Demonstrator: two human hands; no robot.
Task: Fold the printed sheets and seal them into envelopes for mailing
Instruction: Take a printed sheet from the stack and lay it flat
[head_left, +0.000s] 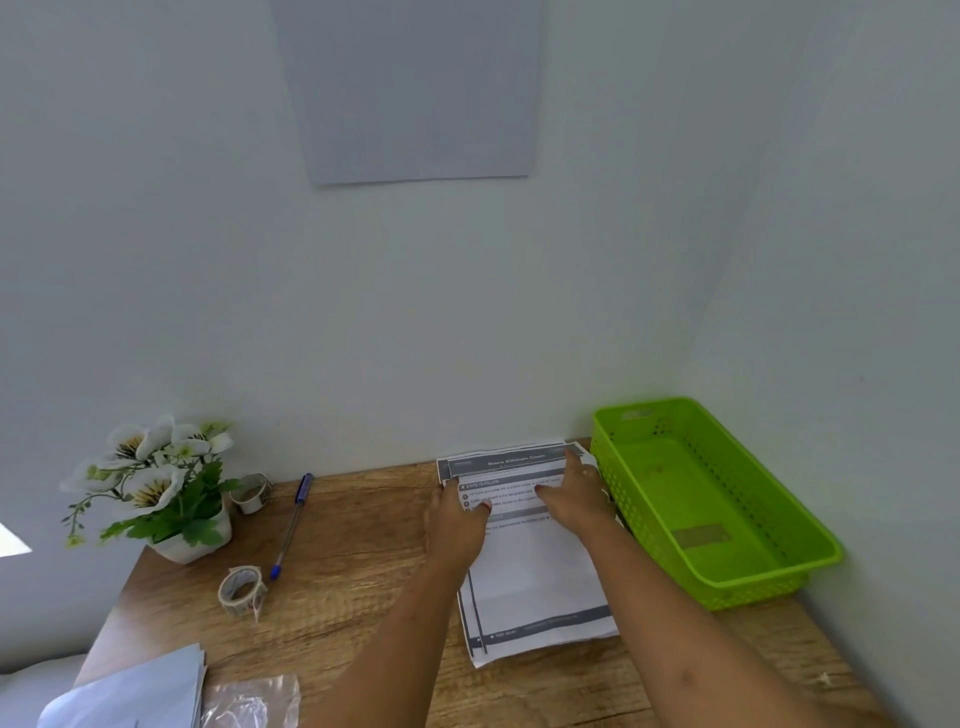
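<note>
both hands lie flat, fingers spread, on the upper half of the stack of printed sheets (530, 566), gripping nothing: the left hand (457, 525) at its left edge, the right hand (576, 496) nearer its far right corner. the stack sits on the wooden desk (363, 597), just beside a green basket (727, 519). envelopes (140, 696) lie at the near left, well apart.

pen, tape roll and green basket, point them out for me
pen (292, 525): head view, middle of the clear barrel
tape roll (240, 591): head view, outer band of the roll
green basket (631, 506): head view, perforated left wall
</note>
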